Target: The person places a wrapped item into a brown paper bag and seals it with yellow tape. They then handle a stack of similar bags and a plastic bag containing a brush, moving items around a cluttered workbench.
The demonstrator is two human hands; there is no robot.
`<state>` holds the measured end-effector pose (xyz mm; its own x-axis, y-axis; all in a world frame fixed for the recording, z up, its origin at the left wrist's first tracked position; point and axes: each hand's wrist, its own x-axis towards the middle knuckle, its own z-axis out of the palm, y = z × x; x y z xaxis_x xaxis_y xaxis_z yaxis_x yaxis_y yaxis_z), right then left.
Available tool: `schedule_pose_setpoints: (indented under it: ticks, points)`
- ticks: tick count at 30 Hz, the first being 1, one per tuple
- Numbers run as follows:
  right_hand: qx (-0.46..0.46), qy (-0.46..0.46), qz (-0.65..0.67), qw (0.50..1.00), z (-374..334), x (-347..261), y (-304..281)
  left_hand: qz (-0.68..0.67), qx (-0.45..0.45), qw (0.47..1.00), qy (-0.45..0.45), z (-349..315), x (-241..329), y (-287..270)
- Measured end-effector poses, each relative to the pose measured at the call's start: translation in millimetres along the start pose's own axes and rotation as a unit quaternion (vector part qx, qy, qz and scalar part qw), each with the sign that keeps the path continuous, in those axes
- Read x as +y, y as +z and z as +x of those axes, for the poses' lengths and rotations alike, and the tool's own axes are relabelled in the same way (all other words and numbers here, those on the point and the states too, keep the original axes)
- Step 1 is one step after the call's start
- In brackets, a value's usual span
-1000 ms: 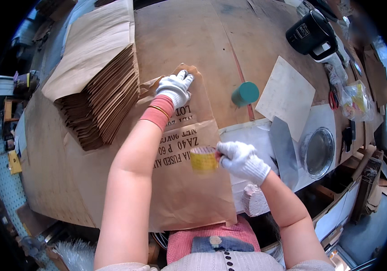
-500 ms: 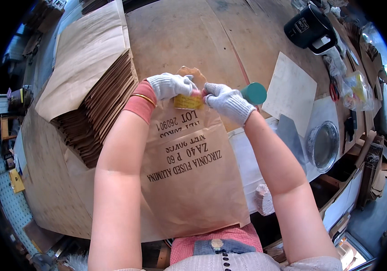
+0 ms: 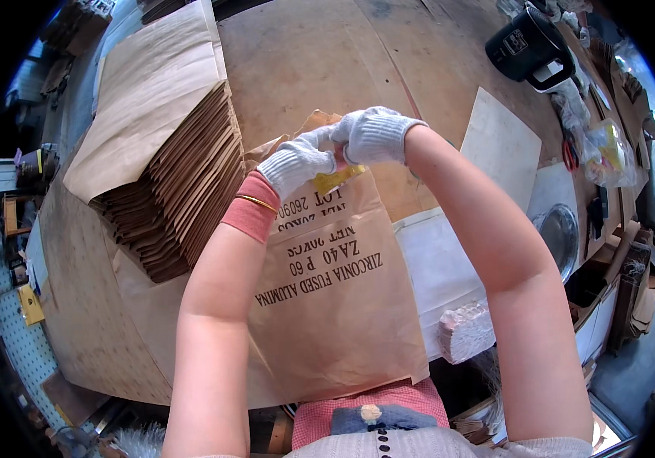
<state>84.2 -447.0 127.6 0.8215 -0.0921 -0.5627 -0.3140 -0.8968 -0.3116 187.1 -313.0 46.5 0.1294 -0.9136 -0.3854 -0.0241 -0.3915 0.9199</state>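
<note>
Two in white knit gloves: left hand [image 3: 297,162], right hand [image 3: 373,136], fingers bent together about yellow tape roll [image 3: 335,182]; whose grip holds it, cannot tell. Roll at far end of printed paper sack [image 3: 342,328]. Bag stack [image 3: 152,91] edging left; wooden tabletop [image 3: 297,69] extending beyond.

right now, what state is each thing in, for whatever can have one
Left hand: gloved, bent, grip unclear
Right hand: gloved, bent, grip unclear
Yellow tape roll: mostly covered by both hands
Printed brown bag: lying flat, far end partly covered
Stacked bags: piled, edges fanned
Black jug: standing, lid unclear
Red-handled scissors: lying, blades unclear
</note>
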Motion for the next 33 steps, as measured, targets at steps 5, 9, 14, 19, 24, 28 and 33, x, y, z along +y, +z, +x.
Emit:
schedule_pose_setpoints:
  ticks: [5, 9, 14, 19, 24, 28, 33]
  points:
    - [0.064, 0.005, -0.104, 0.993, 10, -14, -1, -0.243, -0.065, 0.967, 0.032, 0, -18, -14]
    - [0.427, -0.06, -0.044, 0.901, -7, 3, 29, -0.204, 0.079, 0.976, -0.01, 7, -13, -6]
    - [0.291, 0.192, 0.355, 0.868, -30, -10, 96, -0.252, 0.13, 0.959, -0.013, 9, -8, 5]
    - [0.36, 0.137, 0.411, 0.826, 2, -33, 154, -0.243, 0.172, 0.954, 0.032, 13, -14, 12]
    - [0.312, 0.204, 0.407, 0.834, -20, -34, 120, 0.033, 0.219, 0.968, -0.121, 56, -28, -8]
    - [0.221, 0.221, 0.354, 0.882, -27, -18, 95, 0.014, 0.25, 0.96, -0.122, 92, -69, -20]
    - [0.187, 0.248, 0.313, 0.897, -35, -20, 75, 0.166, 0.244, 0.951, -0.095, 103, -81, -20]
